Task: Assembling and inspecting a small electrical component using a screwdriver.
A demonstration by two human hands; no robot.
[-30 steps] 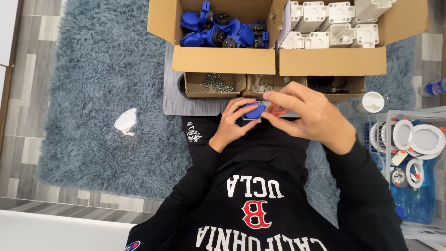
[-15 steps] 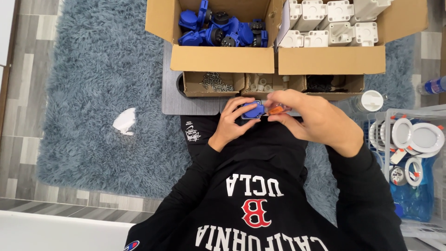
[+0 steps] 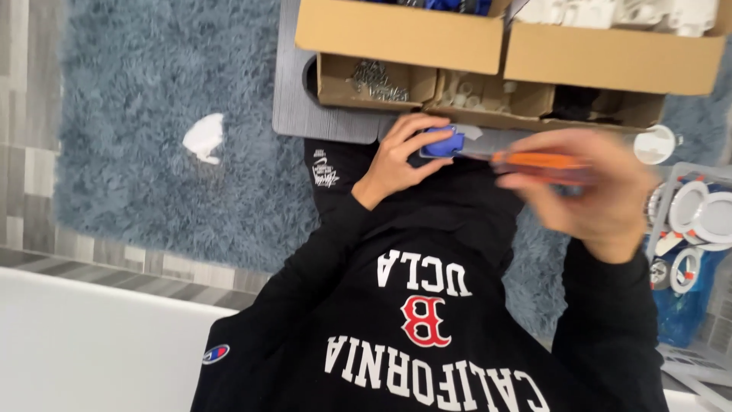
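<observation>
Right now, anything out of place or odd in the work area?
One thing: a white crumpled scrap lies alone on the blue shag rug, apart from the cardboard boxes. Otherwise nothing spilled or damaged; the right hand is blurred.

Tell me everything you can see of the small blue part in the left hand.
The small blue part looks like moulded plastic, blocky, with a notched edge; finer detail is too small to tell. The left hand pinches it between thumb and fingers, holding it above the lap, just in front of the low cardboard trays. The right hand, blurred, holds an orange-handled tool whose tip points toward the part; whether they touch cannot be told.
</observation>
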